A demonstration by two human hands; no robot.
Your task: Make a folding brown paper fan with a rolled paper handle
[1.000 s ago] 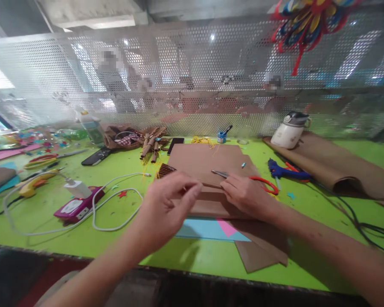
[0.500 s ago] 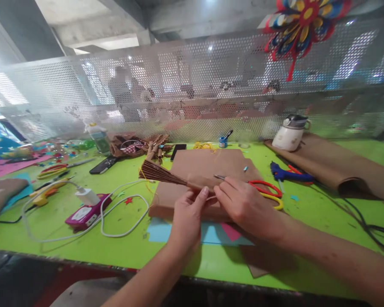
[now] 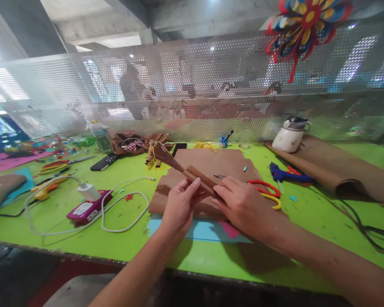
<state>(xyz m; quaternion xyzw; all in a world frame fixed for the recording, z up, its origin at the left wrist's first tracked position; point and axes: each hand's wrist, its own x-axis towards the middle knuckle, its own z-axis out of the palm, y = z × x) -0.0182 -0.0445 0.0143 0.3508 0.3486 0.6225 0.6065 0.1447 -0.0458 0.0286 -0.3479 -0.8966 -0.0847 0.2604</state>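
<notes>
A pleated brown paper fan (image 3: pixel 166 157) slants over the work area, spread at its upper left end. Its lower end is wrapped in a flat brown paper strip (image 3: pixel 200 177). My left hand (image 3: pixel 181 200) pinches this wrapped part between thumb and fingers. My right hand (image 3: pixel 243 202) is closed on the lower right end of the strip, its fingertips partly hidden. Below both hands lies a stack of brown paper (image 3: pixel 208 157), over light blue paper (image 3: pixel 205 230) and a pink piece (image 3: pixel 229 230). Scissors (image 3: pixel 277 192) with red and yellow handles rest partly behind my right hand.
To the left are a purple power strip (image 3: pixel 83 212), a white cable (image 3: pixel 121 231) and another person's hand (image 3: pixel 6 187). On the right are a blue glue gun (image 3: pixel 289 175), a white jug (image 3: pixel 288 138) and a brown paper roll (image 3: pixel 339 166). A perforated screen (image 3: pixel 192 94) stands behind.
The fan's spread end has risen and tilted more steeply. The brown strip around its lower end now shows more clearly. My left hand has shifted slightly left.
</notes>
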